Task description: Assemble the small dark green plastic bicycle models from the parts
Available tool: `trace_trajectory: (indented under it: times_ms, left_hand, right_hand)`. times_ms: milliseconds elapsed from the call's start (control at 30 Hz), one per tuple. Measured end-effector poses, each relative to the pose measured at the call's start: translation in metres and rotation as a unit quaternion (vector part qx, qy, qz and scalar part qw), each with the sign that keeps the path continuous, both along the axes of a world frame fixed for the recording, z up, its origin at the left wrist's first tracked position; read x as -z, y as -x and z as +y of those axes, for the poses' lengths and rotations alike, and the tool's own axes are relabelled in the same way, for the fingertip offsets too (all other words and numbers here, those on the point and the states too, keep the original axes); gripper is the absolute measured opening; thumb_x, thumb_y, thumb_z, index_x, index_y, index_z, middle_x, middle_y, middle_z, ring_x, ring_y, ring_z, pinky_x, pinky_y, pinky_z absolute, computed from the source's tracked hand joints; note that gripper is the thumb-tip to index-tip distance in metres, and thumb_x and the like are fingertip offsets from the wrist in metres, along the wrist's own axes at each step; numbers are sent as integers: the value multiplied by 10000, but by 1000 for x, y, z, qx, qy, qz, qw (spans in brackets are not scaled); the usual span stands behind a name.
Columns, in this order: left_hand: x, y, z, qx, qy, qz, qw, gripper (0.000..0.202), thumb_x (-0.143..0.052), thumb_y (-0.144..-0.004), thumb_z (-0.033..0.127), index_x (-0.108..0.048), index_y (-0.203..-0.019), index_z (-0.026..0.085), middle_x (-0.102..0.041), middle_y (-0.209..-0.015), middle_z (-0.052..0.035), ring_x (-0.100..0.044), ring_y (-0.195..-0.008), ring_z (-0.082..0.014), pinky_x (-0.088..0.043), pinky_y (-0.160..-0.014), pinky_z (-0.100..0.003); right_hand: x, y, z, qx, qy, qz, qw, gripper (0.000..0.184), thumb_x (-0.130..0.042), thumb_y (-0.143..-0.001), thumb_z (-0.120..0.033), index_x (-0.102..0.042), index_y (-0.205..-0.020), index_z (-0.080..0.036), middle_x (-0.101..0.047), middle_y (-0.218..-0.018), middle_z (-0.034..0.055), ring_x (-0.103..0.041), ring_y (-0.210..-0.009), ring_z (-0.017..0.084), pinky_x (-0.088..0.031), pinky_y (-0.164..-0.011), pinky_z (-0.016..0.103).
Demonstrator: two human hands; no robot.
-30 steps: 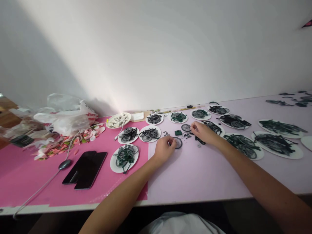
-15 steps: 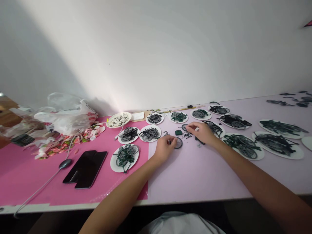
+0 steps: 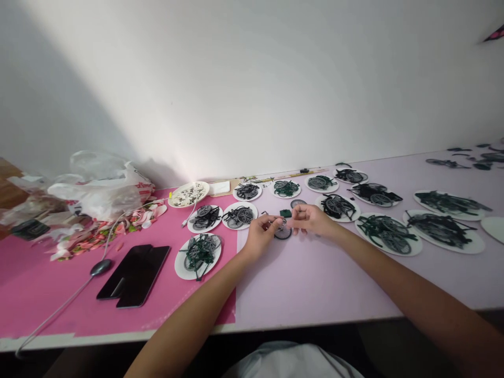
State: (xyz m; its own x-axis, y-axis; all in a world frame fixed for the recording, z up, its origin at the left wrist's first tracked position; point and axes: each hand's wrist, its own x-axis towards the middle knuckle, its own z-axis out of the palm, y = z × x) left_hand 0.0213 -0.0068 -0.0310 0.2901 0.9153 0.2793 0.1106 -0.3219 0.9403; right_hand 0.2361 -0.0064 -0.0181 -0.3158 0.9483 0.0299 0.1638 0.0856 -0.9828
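In the head view my left hand (image 3: 260,234) is closed, thumb and finger pinching the edge of a small dark spoked wheel (image 3: 282,232). Close on its right, my right hand (image 3: 313,221) has its fingertips pressed together beside the wheel. What those fingertips hold, if anything, is too small to make out. Behind the hands lie a small green block-shaped part (image 3: 285,213) and another spoked wheel (image 3: 298,203), flat on the pale table. Other small parts nearby are mostly covered by my hands.
Several white plates (image 3: 178,269) carry black and green model bicycle parts on both sides. Left on the pink surface are two dark phone-like devices (image 3: 136,275), a cable with a grey puck (image 3: 101,267), artificial petals (image 3: 144,218) and a plastic bag (image 3: 102,181). A wall rises behind.
My right hand has moved left and toward me, from the small parts to beside the wheel at my left hand. The left hand keeps its pinch on the wheel. The view has shifted slightly.
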Motion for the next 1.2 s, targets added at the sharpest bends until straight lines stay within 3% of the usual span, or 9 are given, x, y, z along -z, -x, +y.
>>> trace_trajectory:
  times_ms: [100, 200, 300, 433, 633, 1000, 1200]
  left_hand:
    - [-3, -2, -4, 16, 36, -25, 999, 456, -696, -862, 572, -762, -912, 123, -742, -846, -86, -549, -628, -124, -437, -587, -250]
    - [-9, -4, -9, 8, 35, -34, 999, 450, -681, -869, 581, -735, -888, 134, -749, -933, -88, -542, -597, -105, -458, -591, -254]
    - [-11, -4, -12, -2, 27, -32, 999, 439, -638, -901, 574, -707, -871, 141, -738, -911, -75, -547, -570, -98, -466, -599, -257]
    - [-6, -4, -10, -20, 7, 5, 1000, 388, -585, -945, 514, -705, -923, 145, -708, -799, -48, -536, -566, -112, -449, -589, -254]
    - [5, -4, -4, -33, -49, 76, 995, 352, -542, -977, 458, -728, -931, 162, -737, -921, -74, -622, -772, -164, -485, -727, -268]
    - [18, -7, -4, -53, -114, 83, 989, 372, -469, -1024, 483, -664, -915, 185, -680, -877, -47, -580, -766, -162, -447, -730, -282]
    - [14, -8, -8, -32, -122, 69, 990, 399, -399, -1051, 489, -606, -888, 189, -629, -843, -40, -563, -777, -167, -440, -755, -296]
  right_hand:
    - [1, 0, 0, -20, 1, -41, 999, 446, -821, -747, -579, -559, -845, -232, -740, -706, 35, -679, -610, 191, -438, -462, 246]
    - [1, -8, 3, -23, -42, -111, 993, 365, -712, -845, -579, -633, -964, -243, -749, -759, 31, -657, -602, 179, -442, -503, 260]
    - [0, -22, 10, 26, -136, -248, 959, 311, -657, -866, -523, -720, -964, -235, -718, -733, 24, -617, -604, 175, -422, -543, 267]
    - [1, -38, 17, -16, -157, -353, 922, 251, -677, -812, -433, -795, -853, -215, -692, -700, 29, -587, -607, 179, -378, -554, 272]
    - [1, -36, 17, -37, -144, -351, 925, 231, -679, -794, -417, -788, -802, -214, -670, -664, 14, -556, -594, 179, -347, -554, 270]
    - [-2, -23, 7, -20, -127, -426, 896, 144, -633, -844, -334, -690, -858, -203, -683, -742, 35, -578, -628, 177, -351, -570, 259]
    - [-4, -25, 9, -13, -149, -426, 892, 140, -617, -881, -343, -676, -859, -217, -689, -744, 39, -589, -635, 185, -347, -579, 266]
